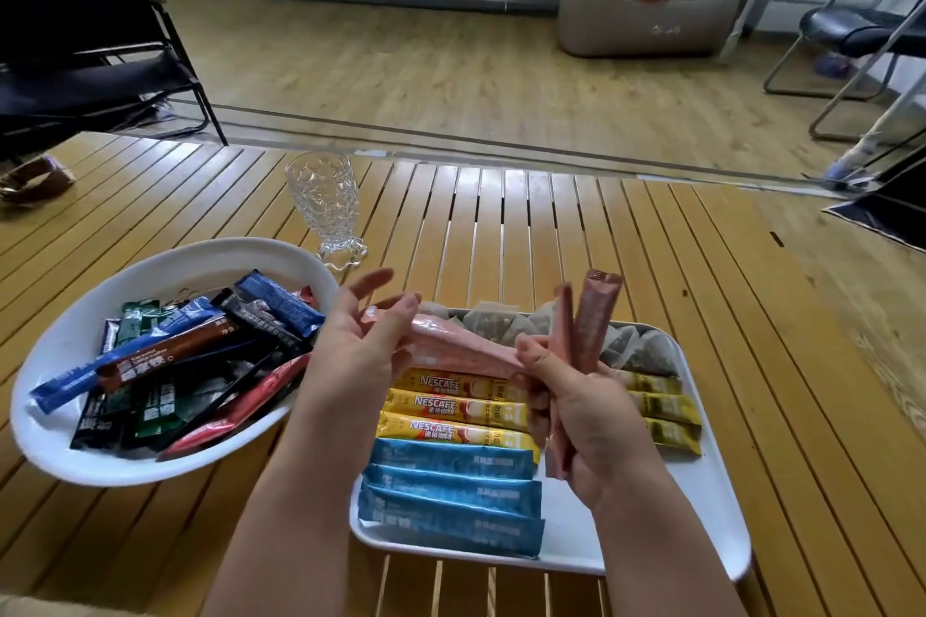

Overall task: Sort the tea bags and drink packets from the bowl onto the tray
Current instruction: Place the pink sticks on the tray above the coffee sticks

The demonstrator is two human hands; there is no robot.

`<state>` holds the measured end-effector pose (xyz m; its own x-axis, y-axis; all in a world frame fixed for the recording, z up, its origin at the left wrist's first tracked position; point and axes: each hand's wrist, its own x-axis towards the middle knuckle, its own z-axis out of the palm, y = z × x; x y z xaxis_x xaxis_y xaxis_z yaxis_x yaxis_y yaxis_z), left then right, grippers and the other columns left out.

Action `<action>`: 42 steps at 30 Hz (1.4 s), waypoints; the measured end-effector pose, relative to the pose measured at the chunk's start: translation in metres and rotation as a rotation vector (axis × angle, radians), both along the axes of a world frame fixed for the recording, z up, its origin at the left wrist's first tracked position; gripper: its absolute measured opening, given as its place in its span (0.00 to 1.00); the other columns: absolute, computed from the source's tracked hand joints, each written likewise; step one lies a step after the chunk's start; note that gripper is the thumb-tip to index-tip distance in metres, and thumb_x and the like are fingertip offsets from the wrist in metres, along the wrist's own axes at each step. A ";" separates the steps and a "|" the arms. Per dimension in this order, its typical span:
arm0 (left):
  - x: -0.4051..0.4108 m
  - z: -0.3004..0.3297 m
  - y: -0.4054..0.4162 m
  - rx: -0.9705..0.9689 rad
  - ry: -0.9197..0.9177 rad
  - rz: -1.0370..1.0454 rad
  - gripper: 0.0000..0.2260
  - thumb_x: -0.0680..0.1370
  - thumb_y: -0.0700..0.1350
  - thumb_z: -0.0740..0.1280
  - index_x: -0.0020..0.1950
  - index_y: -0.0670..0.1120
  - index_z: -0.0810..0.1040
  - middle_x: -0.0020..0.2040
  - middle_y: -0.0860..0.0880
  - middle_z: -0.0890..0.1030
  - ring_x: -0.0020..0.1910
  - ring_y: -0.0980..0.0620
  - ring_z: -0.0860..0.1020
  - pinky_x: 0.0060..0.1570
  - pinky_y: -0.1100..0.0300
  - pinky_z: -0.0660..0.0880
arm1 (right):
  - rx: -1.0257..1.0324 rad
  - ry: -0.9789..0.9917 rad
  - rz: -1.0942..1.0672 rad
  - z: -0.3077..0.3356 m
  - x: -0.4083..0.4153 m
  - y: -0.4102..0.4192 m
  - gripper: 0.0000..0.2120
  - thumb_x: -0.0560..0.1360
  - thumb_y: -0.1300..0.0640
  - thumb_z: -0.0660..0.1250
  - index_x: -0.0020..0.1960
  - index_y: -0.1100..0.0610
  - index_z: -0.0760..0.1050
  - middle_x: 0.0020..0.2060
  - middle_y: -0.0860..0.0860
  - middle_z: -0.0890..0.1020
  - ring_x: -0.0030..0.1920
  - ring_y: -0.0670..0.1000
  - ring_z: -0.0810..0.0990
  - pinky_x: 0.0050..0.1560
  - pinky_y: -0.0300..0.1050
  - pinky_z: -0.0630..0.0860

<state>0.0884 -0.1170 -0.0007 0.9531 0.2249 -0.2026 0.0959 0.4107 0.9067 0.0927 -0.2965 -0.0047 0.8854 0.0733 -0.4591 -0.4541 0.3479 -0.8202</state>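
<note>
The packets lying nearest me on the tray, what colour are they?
Light blue packets, stacked in a row on the white tray; seen in the head view.

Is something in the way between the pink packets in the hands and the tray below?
Nothing visible blocks them. The pink packets are held directly above the tray, but rows of packets already fill much of it; bare surface shows at its right side.

A clear glass point(324, 210) stands on the slatted table point(551, 226), with 2 chairs point(90, 80) point(852, 30) and a beige seat point(651, 5) beyond
</note>
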 end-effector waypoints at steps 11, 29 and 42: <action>-0.001 -0.005 0.009 0.115 0.142 0.042 0.15 0.61 0.61 0.72 0.34 0.50 0.86 0.36 0.45 0.85 0.35 0.53 0.84 0.29 0.67 0.78 | -0.073 -0.073 -0.101 0.000 0.004 -0.010 0.09 0.72 0.55 0.72 0.48 0.59 0.81 0.35 0.55 0.86 0.29 0.48 0.81 0.24 0.38 0.74; 0.003 -0.003 -0.001 0.045 0.023 0.113 0.08 0.70 0.52 0.70 0.40 0.51 0.86 0.39 0.50 0.86 0.43 0.57 0.85 0.39 0.66 0.79 | -0.492 -0.243 0.289 -0.001 0.003 -0.011 0.08 0.71 0.56 0.74 0.35 0.45 0.84 0.31 0.44 0.84 0.34 0.42 0.80 0.37 0.40 0.74; -0.014 -0.001 0.000 0.622 0.060 -0.736 0.09 0.80 0.44 0.65 0.55 0.58 0.78 0.34 0.54 0.81 0.35 0.58 0.80 0.36 0.66 0.76 | -0.165 -0.233 -0.039 -0.001 0.009 -0.017 0.09 0.66 0.51 0.73 0.41 0.56 0.82 0.25 0.50 0.74 0.22 0.44 0.68 0.18 0.35 0.65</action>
<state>0.0747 -0.1172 -0.0017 0.8903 -0.3409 -0.3021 0.1908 -0.3231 0.9269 0.1016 -0.3132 -0.0053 0.9690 -0.0216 -0.2463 -0.2362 0.2144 -0.9478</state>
